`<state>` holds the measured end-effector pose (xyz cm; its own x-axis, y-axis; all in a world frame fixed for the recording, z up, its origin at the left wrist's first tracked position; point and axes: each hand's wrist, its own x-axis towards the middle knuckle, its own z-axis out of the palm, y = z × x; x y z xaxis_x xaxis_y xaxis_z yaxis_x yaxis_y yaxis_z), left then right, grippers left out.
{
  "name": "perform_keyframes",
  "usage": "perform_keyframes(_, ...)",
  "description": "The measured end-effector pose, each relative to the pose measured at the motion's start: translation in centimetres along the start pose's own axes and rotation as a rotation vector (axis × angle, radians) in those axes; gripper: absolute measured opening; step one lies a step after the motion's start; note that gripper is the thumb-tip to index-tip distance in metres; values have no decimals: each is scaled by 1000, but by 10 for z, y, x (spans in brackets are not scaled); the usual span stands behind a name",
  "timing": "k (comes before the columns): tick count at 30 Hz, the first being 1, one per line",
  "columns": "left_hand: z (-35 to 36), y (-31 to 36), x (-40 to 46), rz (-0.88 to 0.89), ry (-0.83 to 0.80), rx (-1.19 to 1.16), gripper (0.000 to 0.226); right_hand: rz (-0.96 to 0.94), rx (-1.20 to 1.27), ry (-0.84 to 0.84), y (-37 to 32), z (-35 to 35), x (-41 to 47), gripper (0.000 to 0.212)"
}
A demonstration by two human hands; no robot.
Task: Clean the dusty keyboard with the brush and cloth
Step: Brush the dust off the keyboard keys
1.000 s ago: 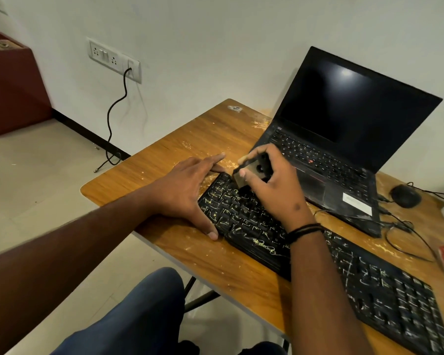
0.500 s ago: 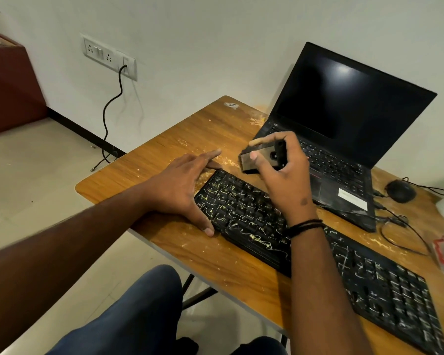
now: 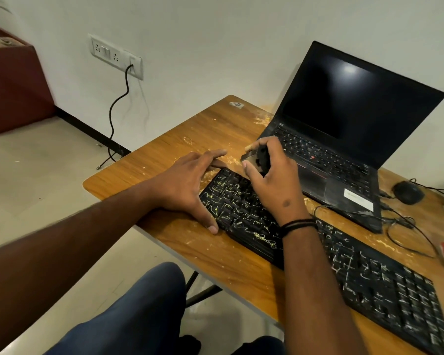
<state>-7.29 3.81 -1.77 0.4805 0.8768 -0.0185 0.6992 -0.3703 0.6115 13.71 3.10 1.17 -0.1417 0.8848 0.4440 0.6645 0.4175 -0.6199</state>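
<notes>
My right hand (image 3: pixel 272 175) is gripping the brush (image 3: pixel 256 160) above the dusty keyboard (image 3: pixel 244 208) far-left corner; my left hand (image 3: pixel 187 185), fingers spread flat, is bracing its left edge on the table (image 3: pixel 164 155).

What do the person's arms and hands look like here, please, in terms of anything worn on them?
Both forearms are bare, with no sleeves or gloves in view. The right hand has thin black bands around its wrist, like cords or bracelets. The left hand shows no rings, watch or bands.
</notes>
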Motion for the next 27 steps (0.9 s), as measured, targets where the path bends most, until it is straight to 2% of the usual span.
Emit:
perform_keyframes(3,-1,0,-1,3,8,-1,149,-12,101,37,1,-6,1,27)
perform_keyframes(5,-1,1,-1,4,3,-3,149,-7,159,-35,0,-8,0,25)
perform_keyframes(7,0,1,-1,-1,-5,1,153,23,95,-60,1,-3,-1,26)
perform_keyframes(10,0,-1,0,-6,4,-9,152,58,8,61,0,-1,1,28)
perform_keyframes(13,0,-2,-1,-7,8,-5,152,81,90,185,3,-16,2,32)
perform_keyframes(17,0,1,-2,-6,2,0,154,125,91,-9,15,-19,1,32)
perform_keyframes(21,0,3,-2,10,12,-1,149,87,44,67,11,-16,1,32)
perform_keyframes(24,0,2,-3,8,10,-5,148,75,150,-15,8,-15,0,31)
perform_keyframes(27,0,4,-3,15,9,-13,148,86,2,21,9,-10,0,34)
